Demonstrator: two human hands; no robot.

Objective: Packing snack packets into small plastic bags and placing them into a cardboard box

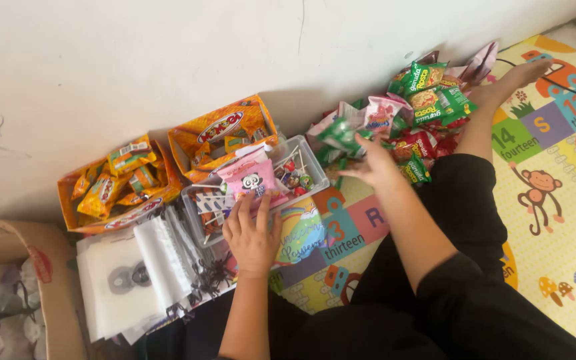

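I sit on a colourful play mat [555, 200] by a white wall. My left hand [251, 233] rests on the near rim of a clear plastic tray [193, 212], fingertips touching a pink snack packet [253, 177] with a panda on it. My right hand [371, 163] reaches over a heap of green and red snack packets [428, 110] and its fingers close on a green packet [338, 137], which looks blurred. The tray also holds lollipops and small sweets [295, 177].
Two orange cardboard boxes [225, 130] [118, 183] of orange packets stand against the wall. White bags [118, 280] and plastic spiders [211, 277] lie by my left knee. A brown carton [41, 280] sits at the far left. My bare foot [515, 80] stretches past the heap.
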